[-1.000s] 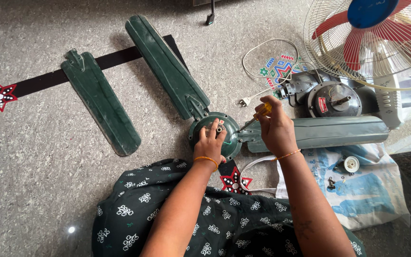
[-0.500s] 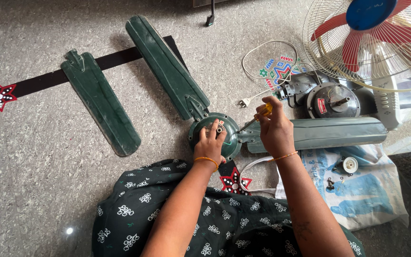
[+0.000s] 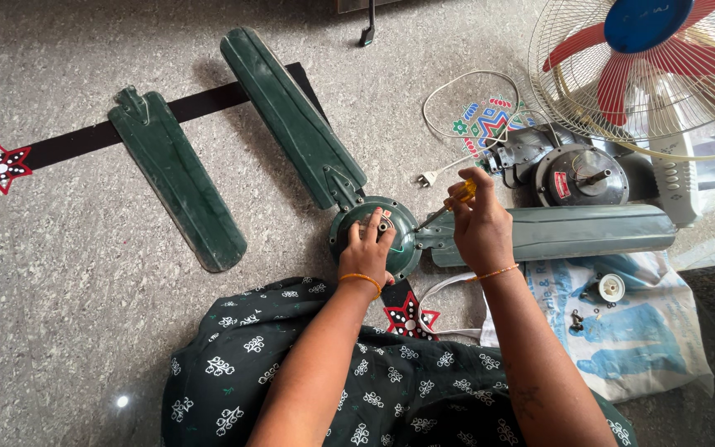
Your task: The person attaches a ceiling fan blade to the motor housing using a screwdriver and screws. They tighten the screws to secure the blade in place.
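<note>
Nearest is the lap in a dark dress with white flowers (image 3: 391,389). Just past it, on the floor, lies the green fan hub (image 3: 374,236).

Not much has changed in the last second. The hands and the hub sit in the same spots. The yellow screwdriver is tipped a tiny bit differently, that is all. So the work on the same screw spot is going on, and nothing has come loose.

The left hand (image 3: 367,244) lies on top of the hub with its fingers curled over it, pressing it down so it stays put. The right hand (image 3: 480,223) is closed around the yellow screwdriver (image 3: 450,205). The thin metal tip points down to the right side of the hub, where a grey-green blade (image 3: 556,233) joins on.

To the right, near the arm, is a blue and white bag (image 3: 639,331) with small screws on it. Farther off, one green blade (image 3: 291,116) is fixed to the hub, and a loose green blade (image 3: 177,178) lies alone to the left. Far right stand a dark motor (image 3: 579,175), a white cord (image 3: 457,99) and a table fan (image 3: 647,58).
</note>
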